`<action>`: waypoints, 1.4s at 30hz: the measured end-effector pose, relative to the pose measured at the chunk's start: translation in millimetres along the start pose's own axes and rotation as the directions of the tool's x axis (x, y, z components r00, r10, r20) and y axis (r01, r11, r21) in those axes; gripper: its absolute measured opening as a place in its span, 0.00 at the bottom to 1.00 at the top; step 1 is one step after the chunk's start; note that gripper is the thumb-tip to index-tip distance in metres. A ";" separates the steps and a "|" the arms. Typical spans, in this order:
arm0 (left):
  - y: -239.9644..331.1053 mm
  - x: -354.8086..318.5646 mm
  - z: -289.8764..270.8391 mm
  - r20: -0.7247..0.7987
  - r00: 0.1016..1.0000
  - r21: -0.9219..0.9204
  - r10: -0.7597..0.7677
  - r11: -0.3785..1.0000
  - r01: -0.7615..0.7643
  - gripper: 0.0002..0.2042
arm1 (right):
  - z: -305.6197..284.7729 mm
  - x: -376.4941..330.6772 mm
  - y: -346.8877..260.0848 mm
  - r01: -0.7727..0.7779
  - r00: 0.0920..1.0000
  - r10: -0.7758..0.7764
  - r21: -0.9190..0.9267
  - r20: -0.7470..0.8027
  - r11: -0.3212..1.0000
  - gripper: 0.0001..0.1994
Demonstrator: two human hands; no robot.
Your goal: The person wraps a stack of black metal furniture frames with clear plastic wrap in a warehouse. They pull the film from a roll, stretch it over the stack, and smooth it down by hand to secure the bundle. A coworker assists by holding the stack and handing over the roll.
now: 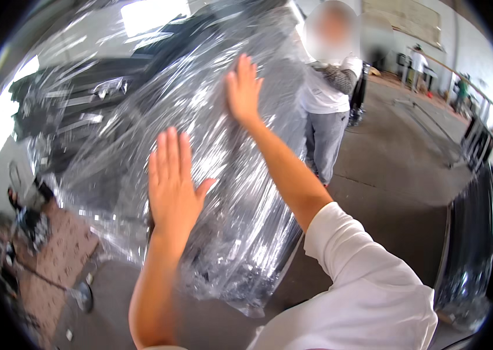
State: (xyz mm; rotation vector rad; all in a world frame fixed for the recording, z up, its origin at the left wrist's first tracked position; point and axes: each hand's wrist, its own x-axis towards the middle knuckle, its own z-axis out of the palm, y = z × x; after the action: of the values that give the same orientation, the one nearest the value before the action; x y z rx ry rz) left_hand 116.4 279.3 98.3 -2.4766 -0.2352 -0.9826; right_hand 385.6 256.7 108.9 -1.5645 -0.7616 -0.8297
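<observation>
A large stack of dark pieces, wrapped in clear plastic film [223, 146], stands tall in front of me. My left hand [173, 178] lies flat against the film with its fingers straight and thumb out to the side. Higher up and to the right, my right hand [244, 90] presses on the same film, palm down and fingers stretched. Neither hand holds anything. On the left the film is wrinkled and stretched over dark layered edges [77, 105]. What the dark pieces are cannot be made out under the glare.
Beyond the stack's right side stands a person [331, 87] in a white top and grey trousers, arms folded. A metal frame [433, 128] is on the floor further right. Another film-wrapped dark stack [468, 245] stands at far right. A round-based stand [83, 296] is at lower left.
</observation>
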 end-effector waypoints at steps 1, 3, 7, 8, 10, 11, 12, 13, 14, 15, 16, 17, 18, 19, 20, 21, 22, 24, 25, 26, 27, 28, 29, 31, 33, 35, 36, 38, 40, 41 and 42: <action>-3.7 -1.3 -2.5 -0.006 1.000 -0.061 0.001 0.998 -0.001 0.37 | 2.1 -1.3 -3.9 -0.005 1.000 0.005 0.027 0.014 1.000 0.32; -16.2 -6.6 -12.7 0.028 0.999 -0.168 0.025 0.986 -0.020 0.36 | -0.4 -1.5 -2.5 0.006 1.000 -0.006 0.032 -0.004 0.999 0.31; -49.0 -20.7 -46.3 0.028 1.000 -0.164 -0.002 0.986 0.007 0.31 | -5.2 4.3 -0.5 0.029 0.999 -0.028 0.022 -0.029 0.999 0.31; -57.0 -29.8 -49.1 0.010 0.999 -0.109 -0.034 0.993 0.035 0.29 | -4.2 2.5 1.8 0.035 0.999 -0.035 0.012 -0.037 0.999 0.31; -65.1 -39.1 -41.0 0.012 0.996 -0.191 -0.093 0.977 0.093 0.28 | -8.1 5.2 2.2 0.037 0.999 -0.036 0.022 -0.024 0.999 0.30; -66.8 -40.6 -36.7 -0.002 0.996 -0.193 -0.090 0.977 0.088 0.27 | -7.3 3.8 0.6 0.034 0.999 -0.033 0.023 -0.023 0.999 0.30; -66.3 -43.3 -34.0 -0.018 0.996 -0.202 -0.083 0.976 0.078 0.27 | -3.0 -0.5 -0.3 0.035 0.999 -0.035 0.015 -0.004 0.999 0.30; -64.3 -41.6 -34.4 -0.028 0.994 -0.220 -0.108 0.971 0.099 0.26 | -2.4 1.2 -1.6 0.039 0.999 -0.039 -0.001 -0.004 0.999 0.30; -61.9 -38.0 -31.5 -0.025 0.994 -0.205 -0.110 0.973 0.102 0.26 | -9.8 7.0 1.4 0.045 0.999 -0.046 -0.037 -0.025 0.998 0.30; -61.2 -40.2 -29.1 -0.025 0.994 -0.195 -0.109 0.975 0.102 0.26 | -8.0 3.2 5.4 0.054 0.998 -0.055 -0.045 -0.022 0.998 0.30; -62.8 -39.3 -29.4 -0.041 0.994 -0.179 -0.103 0.979 0.094 0.26 | -3.1 1.5 3.8 0.056 0.998 -0.056 -0.079 0.000 0.995 0.31; -64.5 -39.0 -28.0 -0.043 0.994 -0.176 -0.101 0.980 0.092 0.26 | 1.7 3.7 6.1 0.039 0.999 -0.036 -0.105 0.035 0.994 0.32; -67.4 -41.4 -25.9 -0.041 0.994 -0.174 -0.106 0.980 0.097 0.25 | -0.3 3.5 1.3 0.001 0.995 0.008 -0.085 0.095 0.996 0.33; -70.1 -43.1 -28.1 -0.026 0.994 -0.168 -0.103 0.981 0.097 0.25 | 1.4 6.2 -0.7 -0.016 0.989 0.026 -0.073 0.148 0.997 0.33; -70.5 -43.7 -30.7 0.000 0.994 -0.157 -0.108 0.982 0.106 0.24 | -6.3 7.3 -8.9 -0.054 0.976 0.062 -0.042 0.207 0.998 0.34; -70.1 -39.9 -32.2 -0.006 0.996 -0.148 -0.093 0.985 0.091 0.24 | -15.4 12.5 -16.5 -0.150 0.950 0.152 -0.029 0.272 0.988 0.34; -68.5 -38.2 -33.0 -0.004 0.996 -0.139 -0.086 0.987 0.085 0.24 | -22.3 14.6 -24.6 -0.198 0.955 0.204 -0.051 0.214 0.979 0.33; -65.8 -35.6 -29.7 0.013 0.997 -0.128 -0.081 0.988 0.082 0.23 | -30.3 9.1 -46.2 -0.092 0.996 0.092 0.144 0.004 0.985 0.30; -68.3 -38.9 -30.5 0.027 0.996 -0.111 -0.088 0.990 0.090 0.23 | -39.0 -5.0 -82.1 0.056 0.998 -0.059 0.120 0.020 0.991 0.29; -68.2 -39.5 -30.4 0.034 0.995 -0.104 -0.090 0.990 0.093 0.23 | -49.3 -18.7 -114.7 0.209 0.977 -0.212 0.089 0.033 0.974 0.28; -67.2 -38.5 -31.0 0.028 0.996 -0.106 -0.081 0.991 0.083 0.23 | -39.0 -29.7 -130.8 0.326 0.945 -0.327 0.042 0.013 0.944 0.28; -67.4 -39.2 -29.2 0.024 0.997 -0.112 -0.075 0.991 0.077 0.23 | -27.0 -38.1 -140.3 0.438 0.899 -0.438 -0.008 0.006 0.899 0.28; -67.8 -39.6 -27.4 0.021 0.997 -0.116 -0.071 0.991 0.073 0.24 | -20.9 -42.4 -139.9 0.459 0.887 -0.455 -0.055 0.077 0.887 0.27; -64.0 -39.3 -26.6 0.020 0.997 -0.119 -0.069 0.990 0.070 0.24 | -4.3 -50.8 -143.4 0.515 0.848 -0.485 -0.113 0.215 0.850 0.27; -64.8 -37.3 -27.1 -0.001 0.997 -0.111 -0.072 0.991 0.071 0.24 | 3.7 -46.2 -141.0 0.515 0.845 -0.488 -0.088 0.216 0.853 0.27; -66.4 -40.4 -29.7 0.009 0.997 -0.090 -0.082 0.993 0.083 0.24 | 4.8 -48.3 -141.2 0.523 0.840 -0.500 -0.071 0.213 0.849 0.27; -66.7 -38.9 -29.4 0.008 0.997 -0.089 -0.082 0.993 0.083 0.24 | 4.9 -46.0 -142.3 0.535 0.835 -0.512 -0.078 0.200 0.841 0.27; -67.2 -40.9 -28.5 -0.005 0.996 -0.097 -0.087 0.992 0.086 0.24 | 5.3 -47.9 -140.7 0.547 0.829 -0.521 -0.100 0.202 0.831 0.27; -67.5 -39.3 -28.0 -0.012 0.996 -0.111 -0.086 0.990 0.084 0.24 | 6.5 -45.8 -141.9 0.554 0.830 -0.532 -0.131 0.168 0.822 0.26; -65.8 -39.5 -29.5 0.009 0.996 -0.132 -0.092 0.987 0.092 0.24 | 7.3 -46.5 -140.9 0.558 0.828 -0.539 -0.149 0.153 0.816 0.26; -66.4 -38.4 -29.2 -0.004 0.996 -0.123 -0.088 0.989 0.087 0.24 | 9.4 -45.7 -139.4 0.562 0.827 -0.545 -0.167 0.138 0.810 0.25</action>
State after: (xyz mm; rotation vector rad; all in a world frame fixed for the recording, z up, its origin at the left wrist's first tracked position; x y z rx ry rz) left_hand 49.5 324.1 114.2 -2.5916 -0.2907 -1.0742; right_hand 245.4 284.0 143.5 -1.5765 -1.2662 -1.3077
